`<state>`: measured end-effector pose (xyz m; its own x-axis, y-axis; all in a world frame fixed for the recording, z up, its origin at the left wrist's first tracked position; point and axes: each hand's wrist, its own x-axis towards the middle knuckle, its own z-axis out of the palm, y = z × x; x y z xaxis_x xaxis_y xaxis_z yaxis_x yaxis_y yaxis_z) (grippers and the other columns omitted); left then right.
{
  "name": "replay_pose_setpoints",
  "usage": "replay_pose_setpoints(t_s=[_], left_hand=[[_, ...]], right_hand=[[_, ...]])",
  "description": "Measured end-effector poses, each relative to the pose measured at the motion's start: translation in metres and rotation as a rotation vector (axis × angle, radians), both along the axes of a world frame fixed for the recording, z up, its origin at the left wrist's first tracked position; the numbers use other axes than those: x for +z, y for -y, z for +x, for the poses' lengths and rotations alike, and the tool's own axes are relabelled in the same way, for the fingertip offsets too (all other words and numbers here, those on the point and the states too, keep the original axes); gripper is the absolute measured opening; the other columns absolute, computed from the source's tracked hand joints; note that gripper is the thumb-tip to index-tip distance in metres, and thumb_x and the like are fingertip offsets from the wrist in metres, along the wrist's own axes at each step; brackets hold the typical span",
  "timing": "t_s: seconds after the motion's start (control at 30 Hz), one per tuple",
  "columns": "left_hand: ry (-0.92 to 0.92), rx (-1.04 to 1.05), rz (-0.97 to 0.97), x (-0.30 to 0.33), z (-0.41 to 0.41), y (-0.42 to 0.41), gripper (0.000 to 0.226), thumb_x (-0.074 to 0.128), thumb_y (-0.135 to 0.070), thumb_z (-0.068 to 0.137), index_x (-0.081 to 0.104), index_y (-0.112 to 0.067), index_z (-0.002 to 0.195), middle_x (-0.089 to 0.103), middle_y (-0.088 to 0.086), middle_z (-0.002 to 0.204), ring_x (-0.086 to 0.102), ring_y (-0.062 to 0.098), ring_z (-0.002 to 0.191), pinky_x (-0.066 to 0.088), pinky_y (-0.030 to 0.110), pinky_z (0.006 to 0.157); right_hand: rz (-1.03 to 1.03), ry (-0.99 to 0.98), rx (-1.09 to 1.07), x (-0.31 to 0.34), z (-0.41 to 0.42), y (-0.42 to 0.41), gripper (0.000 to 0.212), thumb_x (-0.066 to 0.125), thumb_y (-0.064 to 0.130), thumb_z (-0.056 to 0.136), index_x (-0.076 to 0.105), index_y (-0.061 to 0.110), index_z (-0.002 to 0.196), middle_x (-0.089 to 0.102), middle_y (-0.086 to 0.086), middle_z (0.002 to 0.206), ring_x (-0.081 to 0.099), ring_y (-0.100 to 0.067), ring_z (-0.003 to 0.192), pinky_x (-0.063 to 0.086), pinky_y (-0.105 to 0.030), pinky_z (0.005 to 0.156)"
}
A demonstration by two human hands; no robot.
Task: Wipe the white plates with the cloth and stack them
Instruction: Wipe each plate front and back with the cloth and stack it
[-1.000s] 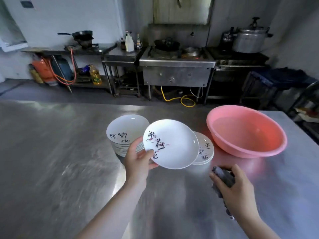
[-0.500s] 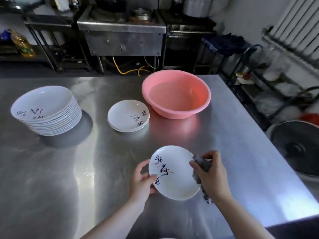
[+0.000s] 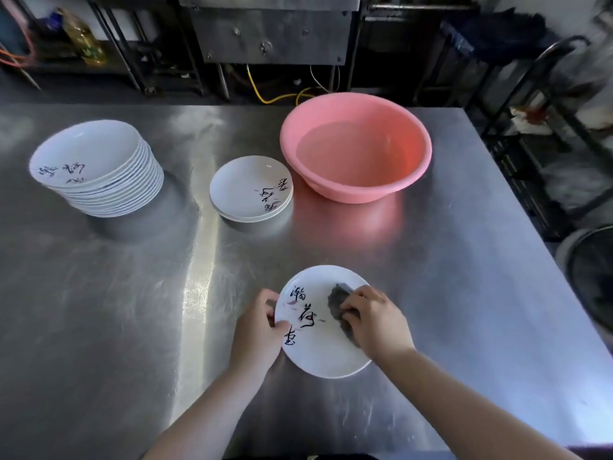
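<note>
Head-worn view, steeply down onto the near steel table (image 3: 99, 327).

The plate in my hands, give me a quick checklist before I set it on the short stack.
1. Plate held firmly: ok, left hand grips its left rim.
2. Cloth on the plate: ok, right hand presses it on the right side.
3. Whole face wiped: cannot tell.
4. Short stack free to receive it: ok, nothing on top.
5. Path clear of the pink basin: ok, basin sits right of the short stack.
6. Tall stack steady: ok, sits apart at left.
</note>
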<state>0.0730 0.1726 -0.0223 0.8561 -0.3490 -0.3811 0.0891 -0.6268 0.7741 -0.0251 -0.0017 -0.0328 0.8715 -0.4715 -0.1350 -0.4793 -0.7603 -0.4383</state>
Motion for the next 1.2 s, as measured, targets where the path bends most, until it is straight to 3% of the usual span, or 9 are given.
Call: replay_pose_setpoints(t_s=[0.13, 0.27, 0.5, 0.63, 0.73, 0.83, 0.93, 1.1, 1.2], left_hand=[[-0.039, 0.025, -0.011, -0.001, 0.002, 0.003, 0.036, 0.062, 0.004, 0.078, 0.05, -0.028, 0.09, 0.065, 0.001, 0.081, 0.065, 0.025, 0.073, 0.057, 0.048, 0.069], [-0.041, -0.023, 0.012, -0.004, 0.007, 0.001, 0.036, 0.063, 0.003, 0.08, 0.047, -0.028, 0.091, 0.064, -0.005, 0.082, 0.062, 0.018, 0.078, 0.051, 0.038, 0.07], [-0.058, -0.301, 0.224, -0.001, 0.031, 0.0, 0.033, 0.061, -0.007, 0.083, 0.036, -0.022, 0.098, 0.057, 0.005, 0.09, 0.056, 0.02, 0.073, 0.047, 0.034, 0.063], [0.139, -0.393, 0.304, 0.008, 0.056, 0.011, 0.039, 0.068, -0.03, 0.087, 0.045, -0.026, 0.118, 0.055, -0.009, 0.113, 0.06, 0.018, 0.098, 0.048, 0.033, 0.08], [0.218, -0.422, 0.176, 0.01, 0.069, 0.038, 0.042, 0.062, -0.017, 0.093, 0.052, -0.02, 0.134, 0.058, -0.002, 0.127, 0.059, 0.021, 0.111, 0.048, 0.034, 0.092], [0.16, -0.447, 0.18, 0.005, 0.072, 0.055, 0.021, 0.055, -0.01, 0.096, 0.066, -0.013, 0.114, 0.07, 0.008, 0.107, 0.067, 0.03, 0.097, 0.055, 0.04, 0.083], [0.067, -0.363, 0.21, 0.0, 0.077, 0.045, 0.012, 0.058, -0.005, 0.093, 0.065, -0.012, 0.1, 0.07, 0.007, 0.099, 0.066, 0.024, 0.083, 0.055, 0.027, 0.068], [-0.079, -0.535, 0.342, 0.002, 0.071, 0.01, 0.015, 0.074, -0.014, 0.078, 0.063, -0.019, 0.087, 0.068, 0.0, 0.084, 0.065, 0.019, 0.079, 0.049, 0.03, 0.07], [0.064, -0.505, 0.283, 0.007, 0.072, 0.021, 0.021, 0.075, -0.026, 0.078, 0.062, -0.025, 0.095, 0.067, -0.009, 0.092, 0.064, 0.016, 0.086, 0.053, 0.033, 0.078]], right_hand=[[-0.017, 0.062, 0.088, 0.004, 0.034, -0.021, 0.02, 0.057, 0.018, 0.089, 0.073, 0.022, 0.101, 0.062, 0.003, 0.11, 0.054, -0.023, 0.1, 0.046, -0.032, 0.075], [0.073, 0.1, 0.321, 0.003, -0.008, -0.04, 0.017, 0.068, 0.01, 0.072, 0.076, 0.023, 0.08, 0.067, 0.004, 0.092, 0.063, -0.024, 0.083, 0.051, -0.028, 0.061], [-0.035, 0.0, -0.018, 0.006, -0.006, -0.007, 0.02, 0.059, 0.015, 0.088, 0.071, 0.025, 0.101, 0.061, 0.01, 0.106, 0.053, -0.015, 0.103, 0.049, -0.031, 0.074], [0.055, 0.202, -0.152, 0.019, 0.005, 0.004, 0.032, 0.068, 0.004, 0.076, 0.069, 0.024, 0.1, 0.061, 0.008, 0.092, 0.054, -0.017, 0.091, 0.048, -0.032, 0.071], [-0.013, 0.283, -0.086, 0.021, 0.033, 0.006, 0.023, 0.073, 0.006, 0.077, 0.073, 0.017, 0.097, 0.064, 0.001, 0.094, 0.055, -0.023, 0.092, 0.049, -0.034, 0.071], [-0.053, 0.143, 0.086, 0.009, 0.055, -0.01, 0.017, 0.066, 0.013, 0.086, 0.074, 0.02, 0.1, 0.064, 0.001, 0.105, 0.054, -0.023, 0.1, 0.051, -0.037, 0.07], [-0.104, 0.12, 0.027, 0.0, 0.052, -0.006, 0.019, 0.065, 0.008, 0.084, 0.074, 0.022, 0.093, 0.063, 0.004, 0.1, 0.054, -0.022, 0.093, 0.052, -0.038, 0.06], [-0.173, 0.163, -0.067, -0.004, 0.032, 0.005, 0.022, 0.075, -0.003, 0.072, 0.074, 0.019, 0.078, 0.062, 0.005, 0.082, 0.057, -0.023, 0.077, 0.051, -0.036, 0.045], [-0.129, 0.201, -0.023, -0.002, 0.04, -0.008, 0.02, 0.075, 0.003, 0.075, 0.075, 0.022, 0.081, 0.065, 0.007, 0.085, 0.058, -0.021, 0.078, 0.051, -0.032, 0.051]])
